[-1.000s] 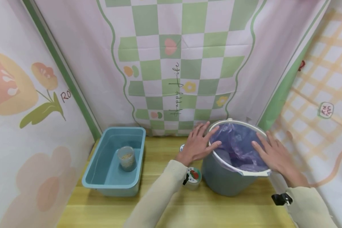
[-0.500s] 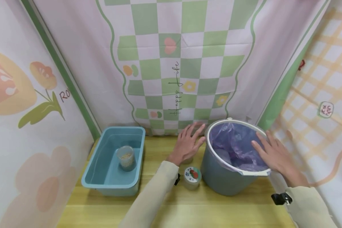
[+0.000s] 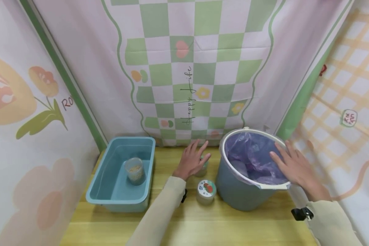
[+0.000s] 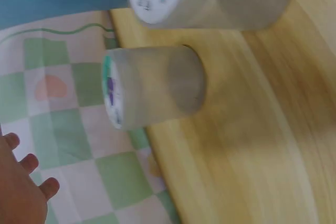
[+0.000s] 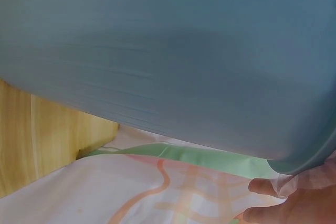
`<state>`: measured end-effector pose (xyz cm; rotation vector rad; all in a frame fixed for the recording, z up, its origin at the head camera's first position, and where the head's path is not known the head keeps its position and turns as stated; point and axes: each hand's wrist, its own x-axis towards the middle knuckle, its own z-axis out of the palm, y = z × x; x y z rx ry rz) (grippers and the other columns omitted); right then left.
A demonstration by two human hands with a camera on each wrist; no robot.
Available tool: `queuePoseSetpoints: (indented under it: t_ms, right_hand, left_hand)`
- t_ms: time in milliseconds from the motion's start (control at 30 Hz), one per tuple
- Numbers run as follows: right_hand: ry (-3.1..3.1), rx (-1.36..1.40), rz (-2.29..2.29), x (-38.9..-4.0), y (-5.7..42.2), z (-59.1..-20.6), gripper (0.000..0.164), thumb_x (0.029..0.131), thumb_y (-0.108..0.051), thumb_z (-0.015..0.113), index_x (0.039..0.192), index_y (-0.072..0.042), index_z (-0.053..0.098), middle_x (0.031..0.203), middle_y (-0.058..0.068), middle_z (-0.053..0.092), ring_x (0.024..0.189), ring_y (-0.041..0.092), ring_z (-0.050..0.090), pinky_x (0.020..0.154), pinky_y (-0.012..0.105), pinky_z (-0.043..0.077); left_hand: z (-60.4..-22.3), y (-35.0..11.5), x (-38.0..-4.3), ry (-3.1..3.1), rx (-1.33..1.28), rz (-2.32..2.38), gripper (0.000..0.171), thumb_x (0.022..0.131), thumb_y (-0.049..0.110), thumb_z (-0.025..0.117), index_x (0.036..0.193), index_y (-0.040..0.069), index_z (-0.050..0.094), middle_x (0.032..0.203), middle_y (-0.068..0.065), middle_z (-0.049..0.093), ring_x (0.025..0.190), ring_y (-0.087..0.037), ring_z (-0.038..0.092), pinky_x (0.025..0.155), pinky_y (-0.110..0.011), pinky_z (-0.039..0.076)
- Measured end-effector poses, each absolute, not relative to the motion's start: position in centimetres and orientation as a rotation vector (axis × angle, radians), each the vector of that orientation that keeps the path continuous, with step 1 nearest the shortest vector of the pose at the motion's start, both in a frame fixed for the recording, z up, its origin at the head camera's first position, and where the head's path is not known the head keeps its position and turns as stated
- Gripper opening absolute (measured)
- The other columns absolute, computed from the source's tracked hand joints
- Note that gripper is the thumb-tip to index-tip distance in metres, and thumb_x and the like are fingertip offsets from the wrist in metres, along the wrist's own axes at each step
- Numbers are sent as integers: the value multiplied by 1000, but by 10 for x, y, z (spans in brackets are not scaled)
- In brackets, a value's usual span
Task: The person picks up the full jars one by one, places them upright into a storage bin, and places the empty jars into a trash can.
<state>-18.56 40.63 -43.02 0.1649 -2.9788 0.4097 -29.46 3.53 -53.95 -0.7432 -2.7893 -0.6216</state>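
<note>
A grey-blue bucket (image 3: 243,196) with a white rim is lined with a purple plastic bag (image 3: 252,155). My right hand (image 3: 298,169) rests at the bucket's right rim, fingers extended; in the right wrist view its fingertips lie beside the bag's overhanging edge. My left hand (image 3: 190,161), fingers spread, is in the air left of the bucket. It partly hides a small translucent jar (image 3: 203,169) and seems apart from it; the left wrist view shows that jar (image 4: 157,85) whole. Nearer stands a second jar (image 3: 206,192) whose lid bears a red fruit print.
On the left stands a blue rectangular basin (image 3: 120,171) holding a clear cup (image 3: 135,170) with pale bits inside. All stand on a wooden table (image 3: 184,227). Patterned cloths (image 3: 184,78) hang behind and at both sides.
My left hand has left the bucket's left rim and moved left, lower, toward the rear jar, uncovering the front jar. The right hand stays at the right rim.
</note>
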Motion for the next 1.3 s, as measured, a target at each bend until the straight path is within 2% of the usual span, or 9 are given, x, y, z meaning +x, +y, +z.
queuePoseSetpoints:
  t_ms: [233, 400, 600, 867, 1100, 1300]
  right_hand:
    - [-2977, 168, 414, -186, 406, -431, 66, 108, -47, 29, 160, -7, 18, 163, 29, -7, 138, 65, 12, 107, 75, 12]
    - [-2989, 168, 412, -185, 404, -428, 67, 108, -47, 28, 160, -7, 17, 163, 28, -8, 139, 64, 11, 108, 75, 12]
    - [-3014, 159, 427, -184, 401, -427, 68, 108, -48, 27, 160, -7, 16, 163, 28, -9, 140, 64, 8, 108, 75, 10]
    - [-2996, 144, 420, -183, 403, -428, 67, 108, -48, 27, 159, -6, 18, 163, 28, -9, 140, 64, 10, 109, 74, 10]
    - [-2986, 139, 396, -182, 402, -427, 67, 108, -47, 28, 159, -5, 22, 163, 30, -5, 139, 64, 13, 109, 74, 13]
    - [-2979, 118, 401, -182, 402, -426, 66, 107, -48, 29, 159, -7, 23, 164, 29, -3, 137, 66, 15, 106, 76, 13]
  left_hand:
    - [-561, 29, -287, -2807, -704, -607, 62, 102, 64, 29, 159, 43, 15, 168, -7, 12, 148, -38, 28, 116, -59, 27]
    - [-580, 26, -285, -2808, -682, -548, 66, 100, 65, 37, 159, 40, 19, 167, -11, 16, 145, -39, 33, 115, -59, 30]
    - [-595, 24, -289, -2863, -630, -486, 75, 96, 70, 43, 159, 41, 16, 168, -9, 14, 147, -37, 31, 115, -58, 31]
    - [-605, 30, -293, -2918, -618, -472, 82, 94, 67, 51, 160, 40, 11, 169, -8, 8, 148, -37, 28, 115, -59, 31]
    - [-616, 34, -296, -2937, -613, -459, 91, 90, 66, 59, 160, 41, 7, 168, -10, 12, 146, -37, 33, 113, -58, 34]
    - [-622, 38, -301, -2988, -603, -493, 92, 90, 65, 60, 160, 42, 6, 169, -6, 4, 144, -37, 35, 112, -58, 35]
